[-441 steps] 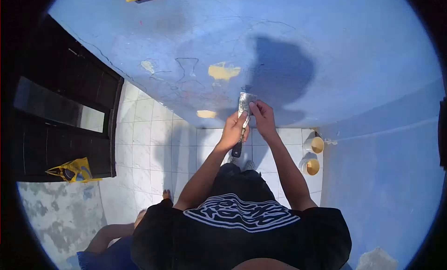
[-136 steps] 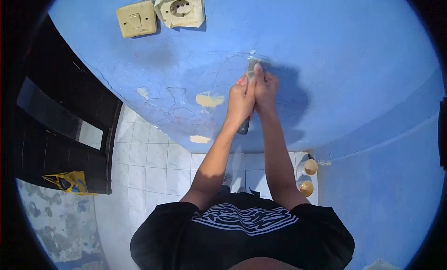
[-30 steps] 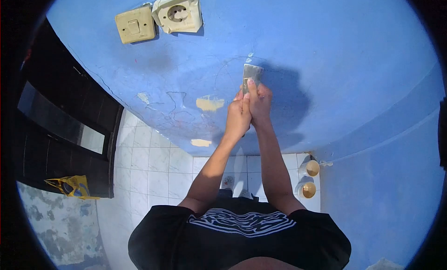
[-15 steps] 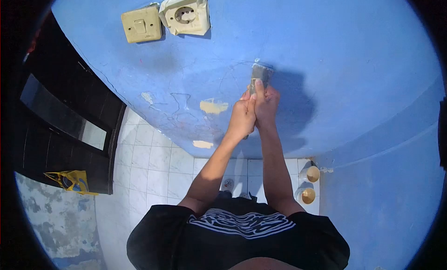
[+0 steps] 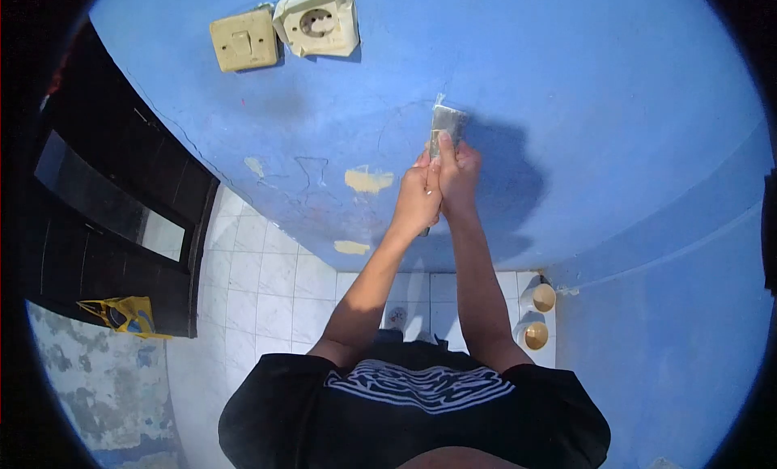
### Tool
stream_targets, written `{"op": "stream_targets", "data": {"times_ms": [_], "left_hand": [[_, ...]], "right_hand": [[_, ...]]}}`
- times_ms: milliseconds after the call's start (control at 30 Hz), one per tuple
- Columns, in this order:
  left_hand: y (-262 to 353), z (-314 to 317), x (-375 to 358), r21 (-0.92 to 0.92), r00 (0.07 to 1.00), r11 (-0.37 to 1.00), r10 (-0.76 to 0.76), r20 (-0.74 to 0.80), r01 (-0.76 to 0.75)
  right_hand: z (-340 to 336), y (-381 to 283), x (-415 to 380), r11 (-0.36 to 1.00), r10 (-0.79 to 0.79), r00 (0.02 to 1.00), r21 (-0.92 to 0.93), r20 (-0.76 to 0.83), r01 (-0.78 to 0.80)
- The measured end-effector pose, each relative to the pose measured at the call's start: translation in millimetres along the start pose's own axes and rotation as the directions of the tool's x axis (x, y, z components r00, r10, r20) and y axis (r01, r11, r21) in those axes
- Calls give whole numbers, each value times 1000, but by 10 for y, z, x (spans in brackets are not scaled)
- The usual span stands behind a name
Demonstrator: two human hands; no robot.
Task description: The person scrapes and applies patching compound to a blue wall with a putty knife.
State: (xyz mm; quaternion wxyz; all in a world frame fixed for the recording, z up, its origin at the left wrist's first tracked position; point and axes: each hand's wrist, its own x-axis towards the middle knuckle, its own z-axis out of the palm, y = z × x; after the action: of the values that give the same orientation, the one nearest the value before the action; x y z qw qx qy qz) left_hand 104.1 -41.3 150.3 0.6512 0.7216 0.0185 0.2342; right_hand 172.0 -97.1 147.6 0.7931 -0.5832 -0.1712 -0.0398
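Both hands are wrapped round one flat-bladed scraper, held against the blue wall. My left hand closes on the lower handle, whose dark end pokes out beneath it. Higher up, my right hand grips near the blade with its thumb laid along the front. A small pale scraped mark shows at the blade's top left corner. To the left of the hands, a cream patch interrupts the blue paint, with a smaller cream patch lower down.
A light switch and a wall socket are mounted at upper left. Two tubs stand on the tiled floor by the right corner. A yellow bag lies beside the dark door.
The scraper and both hands have shifted slightly up and left on the wall. The pale mark at the blade's corner looks longer. Both hands keep their grip.
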Motion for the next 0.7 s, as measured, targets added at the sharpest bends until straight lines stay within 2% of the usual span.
{"op": "stream_targets", "data": {"times_ms": [67,133,167,233,300,367,500,567,600,700], "left_hand": [[-50,-22,-44,-5,994,995,-94,63,95],[97,-12,-20,-17,989,990,-138,50,139],[156,-13,14,-28,985,985,-169,41,171],[140,-28,34,-14,987,988,-152,55,153],[115,-36,7,-2,985,988,-154,71,155],[106,-49,65,57,996,996,-71,60,68],[44,-21,128,0,992,992,-125,28,125],[-123,-22,33,50,999,999,1,35,-2],[-31,-26,73,51,999,999,8,34,-10],[197,-8,83,0,997,998,-66,44,66]], "right_hand": [[-37,113,-11,999,23,999,-30,-28,-24],[18,-110,-41,987,33,999,157,25,-37],[24,-106,-34,987,30,999,158,27,-34],[21,-76,-2,997,17,999,77,-43,-14],[15,-28,-24,997,7,1000,79,-28,-4],[15,-19,18,996,-12,1000,85,-12,13],[46,-116,33,994,5,1000,112,13,-6],[10,-56,-51,992,22,999,120,25,-25],[15,-6,2,989,-6,999,146,37,1],[7,-23,113,989,-38,998,147,44,32]]}}
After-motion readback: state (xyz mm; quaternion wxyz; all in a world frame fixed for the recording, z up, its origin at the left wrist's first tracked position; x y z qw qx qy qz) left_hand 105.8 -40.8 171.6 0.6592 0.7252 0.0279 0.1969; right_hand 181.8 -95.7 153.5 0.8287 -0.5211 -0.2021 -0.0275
